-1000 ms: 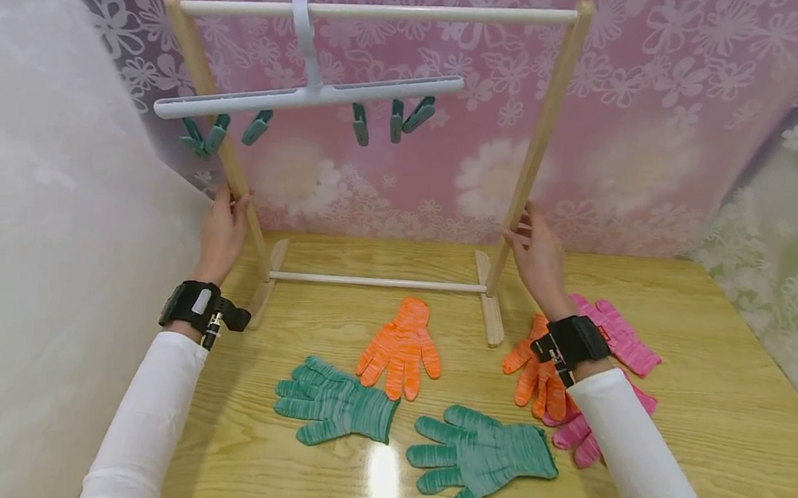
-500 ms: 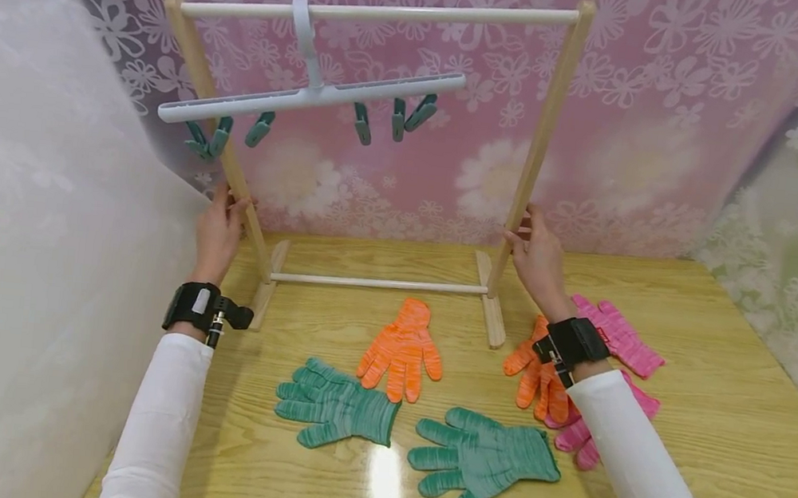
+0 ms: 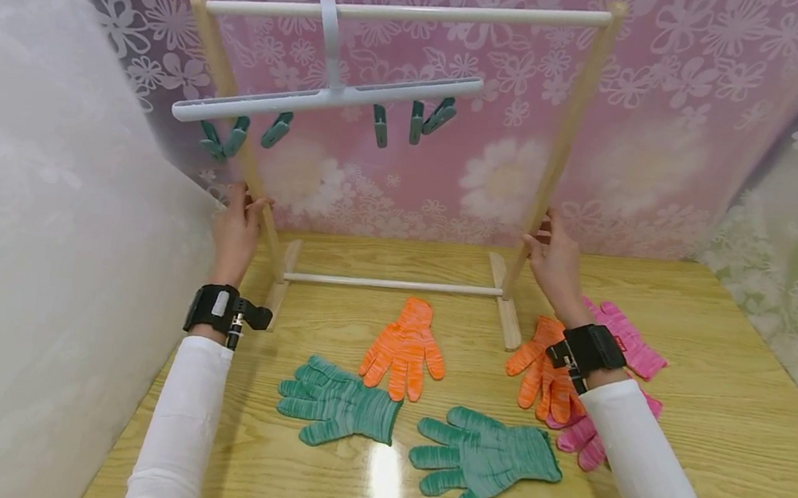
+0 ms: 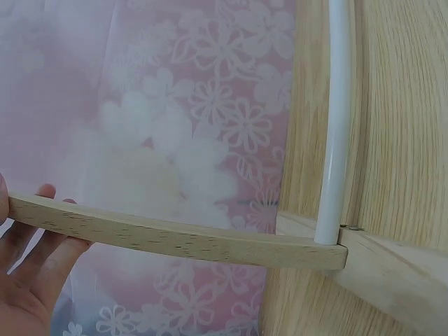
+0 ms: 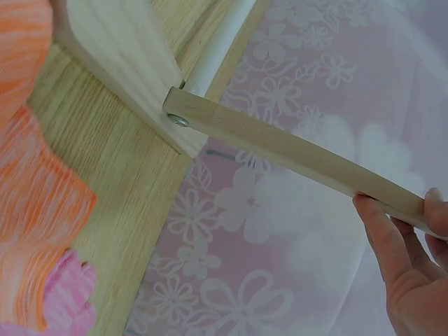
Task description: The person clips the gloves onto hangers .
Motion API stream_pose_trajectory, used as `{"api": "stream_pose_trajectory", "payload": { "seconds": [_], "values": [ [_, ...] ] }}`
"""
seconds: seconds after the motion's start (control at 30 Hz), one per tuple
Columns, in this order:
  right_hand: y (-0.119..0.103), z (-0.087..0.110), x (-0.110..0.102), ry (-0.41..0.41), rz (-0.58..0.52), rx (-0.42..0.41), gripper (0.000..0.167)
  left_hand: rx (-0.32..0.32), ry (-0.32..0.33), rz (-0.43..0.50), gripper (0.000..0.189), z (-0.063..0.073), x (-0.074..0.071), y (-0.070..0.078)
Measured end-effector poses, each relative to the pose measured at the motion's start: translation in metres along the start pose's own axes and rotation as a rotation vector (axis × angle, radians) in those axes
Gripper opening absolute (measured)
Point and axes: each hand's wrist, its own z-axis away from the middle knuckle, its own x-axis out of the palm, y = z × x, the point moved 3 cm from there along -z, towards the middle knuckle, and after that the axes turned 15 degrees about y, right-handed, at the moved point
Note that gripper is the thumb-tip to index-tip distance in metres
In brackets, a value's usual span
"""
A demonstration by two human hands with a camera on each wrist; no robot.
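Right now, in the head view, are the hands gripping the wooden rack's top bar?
No, the left hand grips the left upright and the right hand the right upright, below the top bar.

Passable gap between hanger (image 3: pixel 328 98), lower rail (image 3: pixel 393 284); clips (image 3: pixel 380 127) intrude.

Hands (image 3: pixel 236 235) (image 3: pixel 556 266) gripping wooden rack (image 3: pixel 576 114), hanger (image 3: pixel 330 98), gloves (image 3: pixel 483 456)

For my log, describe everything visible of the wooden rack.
The pale wooden rack stands on the wood-grain table: two posts on flat feet, joined by a white top rail and lower bar. A metallic fastener shows at one joint. A pale grey hanger with green clips hangs from the rail; the left hand and right hand hold the posts.
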Motion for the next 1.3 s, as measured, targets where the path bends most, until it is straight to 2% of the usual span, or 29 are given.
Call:
{"api": "stream_pose_trajectory", "payload": {
  "seconds": [0.1,0.27,0.5,0.73,0.93,1.3],
  "values": [
    [0.002,0.000,-0.008,0.011,0.014,-0.005,0.049,0.015,-0.005,-0.003,0.046,0.003,0.005,0.006],
    [0.008,-0.002,-0.017,0.023,0.038,-0.017,0.045,0.003,-0.010,0.038,0.042,0.007,0.010,0.015],
    [0.019,-0.002,-0.033,0.022,0.066,0.039,0.049,0.001,-0.046,0.122,0.041,0.013,0.022,0.028],
    [0.027,0.001,-0.052,0.023,0.075,0.070,0.048,0.036,-0.034,0.067,0.040,0.018,0.038,0.039],
    [0.033,0.002,-0.064,0.046,0.089,0.088,0.048,0.040,-0.033,0.091,0.038,0.024,0.048,0.049],
    [0.041,0.003,-0.084,0.091,0.148,0.084,0.046,0.067,-0.039,0.104,0.044,0.036,0.057,0.067]
  ]
}}
